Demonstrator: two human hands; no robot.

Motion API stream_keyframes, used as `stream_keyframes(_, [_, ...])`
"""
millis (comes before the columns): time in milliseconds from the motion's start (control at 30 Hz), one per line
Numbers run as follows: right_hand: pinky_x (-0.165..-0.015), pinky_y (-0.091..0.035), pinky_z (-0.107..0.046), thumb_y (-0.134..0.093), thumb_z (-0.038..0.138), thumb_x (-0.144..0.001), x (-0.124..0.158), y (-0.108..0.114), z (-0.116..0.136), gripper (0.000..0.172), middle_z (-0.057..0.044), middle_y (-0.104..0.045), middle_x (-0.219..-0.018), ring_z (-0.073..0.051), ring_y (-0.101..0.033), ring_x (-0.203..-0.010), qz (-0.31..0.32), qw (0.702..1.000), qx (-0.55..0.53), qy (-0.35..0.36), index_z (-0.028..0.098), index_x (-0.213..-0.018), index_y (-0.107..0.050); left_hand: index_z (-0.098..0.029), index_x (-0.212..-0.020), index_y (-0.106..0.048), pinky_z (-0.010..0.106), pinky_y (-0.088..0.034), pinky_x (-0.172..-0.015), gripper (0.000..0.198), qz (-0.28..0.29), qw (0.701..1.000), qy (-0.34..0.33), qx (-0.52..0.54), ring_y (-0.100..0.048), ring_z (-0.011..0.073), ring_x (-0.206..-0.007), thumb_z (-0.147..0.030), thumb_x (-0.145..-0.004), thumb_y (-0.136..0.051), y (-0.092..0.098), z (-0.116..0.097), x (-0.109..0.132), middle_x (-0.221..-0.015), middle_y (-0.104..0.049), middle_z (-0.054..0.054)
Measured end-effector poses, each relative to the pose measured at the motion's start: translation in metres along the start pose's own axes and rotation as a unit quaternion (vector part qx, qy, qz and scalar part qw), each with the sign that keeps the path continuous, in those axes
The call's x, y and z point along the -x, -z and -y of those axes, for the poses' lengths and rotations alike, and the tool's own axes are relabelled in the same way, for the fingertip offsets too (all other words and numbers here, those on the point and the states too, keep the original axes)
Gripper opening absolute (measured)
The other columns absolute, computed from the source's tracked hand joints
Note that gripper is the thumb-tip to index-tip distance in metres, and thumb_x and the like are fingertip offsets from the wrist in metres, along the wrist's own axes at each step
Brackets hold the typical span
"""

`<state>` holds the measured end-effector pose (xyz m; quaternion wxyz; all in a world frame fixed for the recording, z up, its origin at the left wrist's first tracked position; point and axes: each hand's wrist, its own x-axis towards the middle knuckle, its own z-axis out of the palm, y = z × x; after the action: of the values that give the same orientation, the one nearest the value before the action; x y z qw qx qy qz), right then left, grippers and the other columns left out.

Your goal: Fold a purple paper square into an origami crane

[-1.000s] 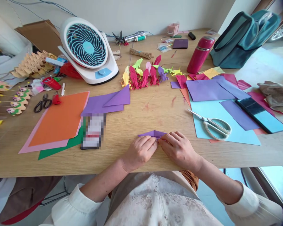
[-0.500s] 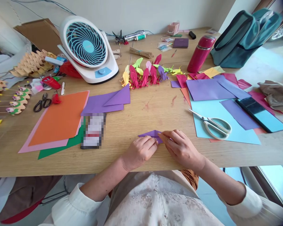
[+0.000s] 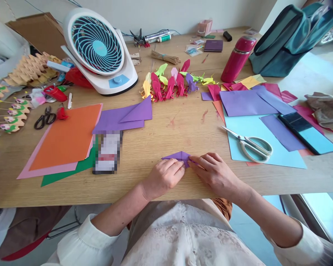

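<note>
A small piece of folded purple paper (image 3: pixel 178 155) lies on the wooden table near its front edge, with creases across it. My left hand (image 3: pixel 164 178) is closed on its lower left side, fingers pressed together. At its right end, my right hand (image 3: pixel 215 173) pinches the paper with thumb and fingers. Part of the paper is hidden beneath both hands. Larger purple sheets (image 3: pixel 111 119), one with a corner folded over, rest further up to the left.
White-handled scissors (image 3: pixel 255 147) lie on a light blue sheet (image 3: pixel 238 129) to the right, near a phone (image 3: pixel 308 133). Orange paper (image 3: pixel 66 138) and another phone (image 3: pixel 108 153) lie left. Behind are paper origami figures (image 3: pixel 170 87), a fan (image 3: pixel 100 51) and a pink flask (image 3: pixel 238 59).
My right hand has settled lower and flatter onto the right end of the folded paper. My left hand stays nearly in place. The view has shifted slightly.
</note>
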<state>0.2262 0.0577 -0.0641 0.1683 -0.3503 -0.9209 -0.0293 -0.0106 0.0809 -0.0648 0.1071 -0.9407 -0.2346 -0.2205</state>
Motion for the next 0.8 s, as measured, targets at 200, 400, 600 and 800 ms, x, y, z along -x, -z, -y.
stream_keyframes(200, [-0.076,-0.041,-0.038,-0.046,0.011,-0.098,-0.0007,0.0002,0.0045,0.025,-0.014,-0.065,-0.103,-0.022,-0.051,-0.083,0.004,1.000,-0.022,0.005,0.011,-0.113,-0.066,-0.013,-0.102,-0.067,0.032,-0.057,-0.083,0.016,0.014,1.000,0.002,0.007,-0.068,0.0191,-0.097,-0.011,-0.097,-0.053,-0.0012,0.0003,0.0020,-0.105,-0.074,0.008])
stream_keyframes(400, [-0.073,-0.039,-0.036,-0.046,0.009,-0.097,-0.0027,-0.0017,0.0010,0.023,-0.012,-0.064,-0.098,-0.020,-0.049,-0.077,-0.010,0.999,-0.033,0.018,0.014,-0.099,-0.068,-0.014,-0.104,-0.067,0.032,-0.056,-0.084,0.017,0.028,0.999,0.015,0.023,-0.066,0.0189,-0.098,-0.011,-0.098,-0.051,-0.0006,0.0005,0.0017,-0.105,-0.073,0.008])
stream_keyframes(600, [-0.071,-0.037,-0.036,-0.047,0.011,-0.097,-0.0068,-0.0018,-0.0010,0.022,-0.010,-0.064,-0.091,-0.020,-0.046,-0.076,-0.020,0.999,-0.021,0.015,0.014,-0.093,-0.068,-0.013,-0.101,-0.067,0.030,-0.054,-0.081,0.015,0.017,0.999,0.025,0.018,-0.065,0.0170,-0.088,-0.012,-0.099,-0.052,-0.0001,0.0000,0.0002,-0.095,-0.072,0.006])
stream_keyframes(800, [-0.073,-0.038,-0.037,-0.044,0.012,-0.098,-0.0063,-0.0019,-0.0024,0.024,-0.011,-0.064,-0.092,-0.021,-0.047,-0.077,-0.016,0.999,-0.022,0.026,0.015,-0.094,-0.068,-0.015,-0.114,-0.064,0.032,-0.051,-0.078,0.020,0.049,0.998,0.030,-0.003,-0.060,0.0163,-0.082,-0.015,-0.101,-0.049,0.0036,-0.0029,-0.0025,-0.093,-0.070,0.005])
